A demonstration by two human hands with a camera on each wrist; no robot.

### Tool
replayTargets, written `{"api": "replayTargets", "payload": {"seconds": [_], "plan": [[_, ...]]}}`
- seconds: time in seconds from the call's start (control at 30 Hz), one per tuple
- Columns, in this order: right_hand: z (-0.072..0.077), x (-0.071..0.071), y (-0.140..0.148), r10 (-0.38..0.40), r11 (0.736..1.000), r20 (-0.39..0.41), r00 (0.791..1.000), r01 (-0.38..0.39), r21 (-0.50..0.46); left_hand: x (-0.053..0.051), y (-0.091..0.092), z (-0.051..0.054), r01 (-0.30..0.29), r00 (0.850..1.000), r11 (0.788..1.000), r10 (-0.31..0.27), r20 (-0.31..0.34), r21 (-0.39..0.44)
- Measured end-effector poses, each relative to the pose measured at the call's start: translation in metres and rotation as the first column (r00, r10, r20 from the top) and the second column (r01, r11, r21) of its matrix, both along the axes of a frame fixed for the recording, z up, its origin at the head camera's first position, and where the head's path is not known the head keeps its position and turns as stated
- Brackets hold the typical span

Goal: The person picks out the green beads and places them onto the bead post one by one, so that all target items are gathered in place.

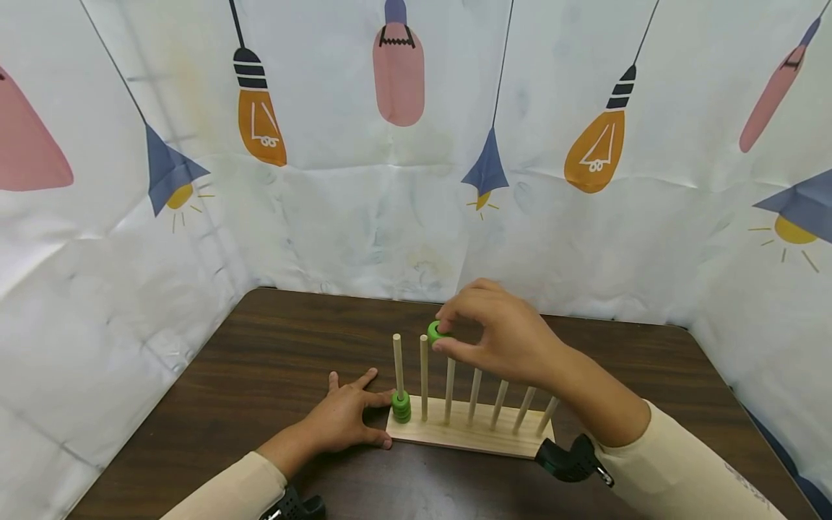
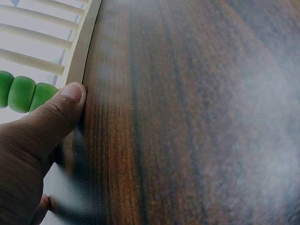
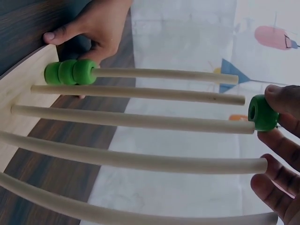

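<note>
A wooden peg rack (image 1: 468,432) with a row of upright pegs lies on the table. Three green beads (image 3: 70,72) are stacked at the foot of its leftmost peg. My left hand (image 1: 344,417) holds the rack's left end, its thumb (image 2: 70,98) against the front edge and other fingers spread on the table. Above the rack, my right hand (image 1: 500,334) pinches another green bead (image 3: 263,113) between thumb and fingertips. The bead's hole shows in the right wrist view, close to the tips of the second and third pegs. Those pegs (image 3: 140,93) carry no beads.
The dark wood-grain table (image 1: 286,347) runs back to a white cloth (image 1: 364,231) printed with lamps and bulbs, which also hangs at both sides. Black wrist devices (image 1: 570,459) sit at both cuffs.
</note>
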State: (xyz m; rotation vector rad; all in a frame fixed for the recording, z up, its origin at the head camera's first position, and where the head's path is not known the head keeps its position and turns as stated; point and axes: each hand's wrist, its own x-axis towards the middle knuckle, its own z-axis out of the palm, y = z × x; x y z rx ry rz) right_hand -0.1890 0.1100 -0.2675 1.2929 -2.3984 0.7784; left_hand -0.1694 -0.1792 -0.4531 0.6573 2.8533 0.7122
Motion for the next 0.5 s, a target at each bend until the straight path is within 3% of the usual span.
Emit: {"api": "replayTargets", "payload": {"seconds": [0.5], "plan": [[-0.002,-0.002,-0.017,0.025,1.000,0.011,1.000,-0.025,0.014,0.000,0.001,0.000,0.010,1.000,1.000,-0.011,0.004,0.014]]}}
